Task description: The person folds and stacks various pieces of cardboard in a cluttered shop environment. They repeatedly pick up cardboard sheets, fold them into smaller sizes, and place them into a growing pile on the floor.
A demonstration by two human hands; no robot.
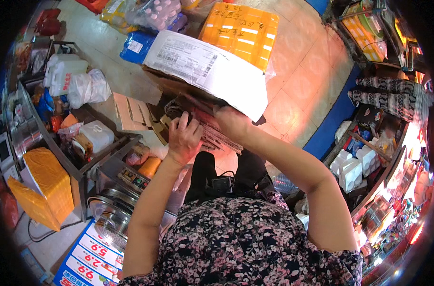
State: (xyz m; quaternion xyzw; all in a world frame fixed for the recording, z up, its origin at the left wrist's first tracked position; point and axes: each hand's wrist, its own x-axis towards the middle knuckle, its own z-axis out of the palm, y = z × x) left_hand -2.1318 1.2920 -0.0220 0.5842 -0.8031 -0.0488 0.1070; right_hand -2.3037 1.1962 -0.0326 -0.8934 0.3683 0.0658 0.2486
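My left hand (pixel 184 138) is at the left side of a bundle of flattened corrugated cardboard (pixel 220 137), its fingers curled against the cardboard edges. My right hand (pixel 233 123) lies over the right side of that bundle, close under the lower edge of a large white-topped carton (pixel 206 68). The carton's edge and shadow hide its fingertips, so its hold is unclear. Printed labels cover part of the carton's top, which slopes down to the right. More loose cardboard pieces (pixel 132 111) stick out to the left of my left hand.
A box wrapped in yellow tape (pixel 240 30) stands behind the carton, beside a blue package (pixel 136 47) and bagged bottles (pixel 156 14). White plastic jugs (pixel 65 71) and a metal-framed counter (pixel 83 175) stand left. Goods-filled shelving (pixel 363 157) is at right. Tiled floor (pixel 303 71) shows between.
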